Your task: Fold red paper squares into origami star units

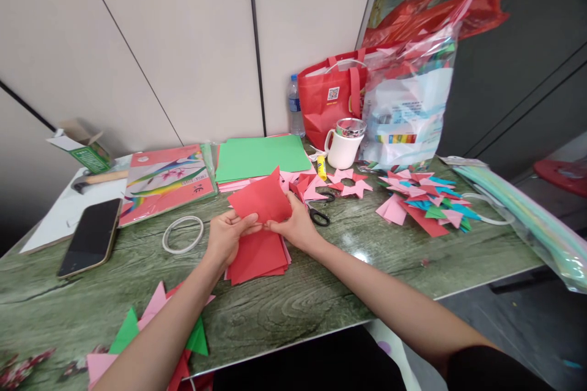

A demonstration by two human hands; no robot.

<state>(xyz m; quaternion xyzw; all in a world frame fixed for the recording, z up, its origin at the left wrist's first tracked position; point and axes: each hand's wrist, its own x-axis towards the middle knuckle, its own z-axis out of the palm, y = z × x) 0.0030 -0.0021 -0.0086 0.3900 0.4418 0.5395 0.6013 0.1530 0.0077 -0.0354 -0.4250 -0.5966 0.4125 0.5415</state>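
Observation:
A sheet of red paper [259, 198] is held up between both hands, its upper right corner raised. My left hand [229, 233] pinches the lower left edge with the thumb in front. Opposite it, my right hand [296, 224] grips the right side, thumb low along the bottom edge. Directly beneath lies a stack of red paper [257, 255] with some pink sheets showing at its side. Behind the held sheet are black-handled scissors [320, 216], partly covered, and cut pink pieces.
Green paper [262, 157], a glue stick [321, 168] and a white mug [346, 145] stand farther back. Folded paper pieces [428, 198] lie right, more [153, 311] under my left forearm. A phone [92, 237], a white ring [183, 235] and a hammer [98, 179] are left.

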